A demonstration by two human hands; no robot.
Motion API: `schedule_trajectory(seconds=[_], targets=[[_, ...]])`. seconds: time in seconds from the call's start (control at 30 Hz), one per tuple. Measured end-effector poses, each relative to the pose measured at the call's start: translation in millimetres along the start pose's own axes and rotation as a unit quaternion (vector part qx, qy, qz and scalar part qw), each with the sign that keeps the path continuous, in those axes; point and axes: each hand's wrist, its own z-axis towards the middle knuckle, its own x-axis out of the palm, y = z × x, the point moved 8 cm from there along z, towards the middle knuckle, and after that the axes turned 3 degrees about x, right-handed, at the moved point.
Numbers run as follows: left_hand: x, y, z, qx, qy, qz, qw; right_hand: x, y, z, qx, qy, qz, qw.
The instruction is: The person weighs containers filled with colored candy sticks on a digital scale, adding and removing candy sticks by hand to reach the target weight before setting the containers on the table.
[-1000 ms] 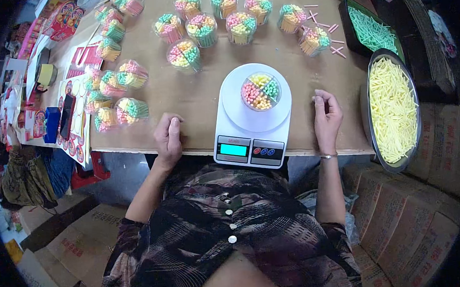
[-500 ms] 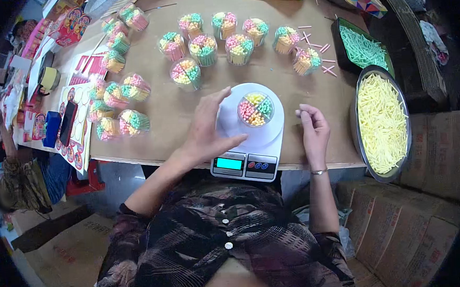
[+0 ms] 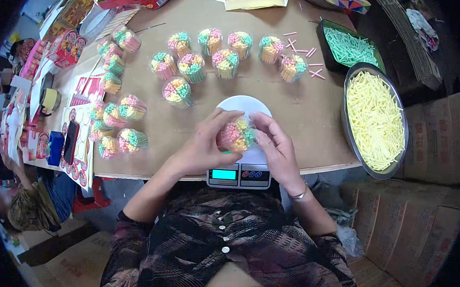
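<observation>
A clear plastic cup of pink, yellow and green sticks (image 3: 236, 133) is tilted between my hands, over the white kitchen scale (image 3: 259, 105). My left hand (image 3: 206, 145) wraps its left side, thumb below and fingers above. My right hand (image 3: 280, 153) closes on its right side, thumb and fingertips against the green sticks. The cup looks slightly blurred, and its lower part is hidden. Below my hands the scale's display (image 3: 224, 175) glows cyan; its digits cannot be read.
Several filled cups (image 3: 191, 67) stand beyond the scale, more (image 3: 114, 115) to the left. Loose pink sticks (image 3: 302, 51) lie at the upper right. A black tray of green sticks (image 3: 351, 46) and an oval bowl of yellow sticks (image 3: 376, 121) are on the right. Cardboard boxes (image 3: 398, 217) stand below.
My right hand has come left from beside the scale to the cup. My left hand has closed round the cup, which is now tilted off the scale's plate. The view has shifted slightly.
</observation>
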Motion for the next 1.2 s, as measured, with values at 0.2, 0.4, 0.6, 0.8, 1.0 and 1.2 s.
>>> schedule_trajectory(seconds=[0.2,0.4,0.6,0.8,1.0,1.2], targets=[[19,28,-20,-0.154,0.103,-0.394,0.900,13,-3,5,-0.025,0.066,0.026,0.997],[32,35,-36,-0.215,0.071,-0.603,0.765,19,-15,-8,0.059,0.067,0.060,0.994],[30,21,-12,-0.226,0.071,-0.576,0.782,7,-9,-10,0.110,0.038,0.198,0.973],[34,14,7,-0.251,0.123,-0.531,0.800,-13,-13,-7,0.126,0.007,0.229,0.965],[47,26,-7,-0.269,0.095,-0.561,0.777,-10,-35,-7,0.151,0.008,0.268,0.952],[47,29,-6,-0.273,0.107,-0.547,0.784,-18,-27,7,0.063,0.014,0.083,0.994]])
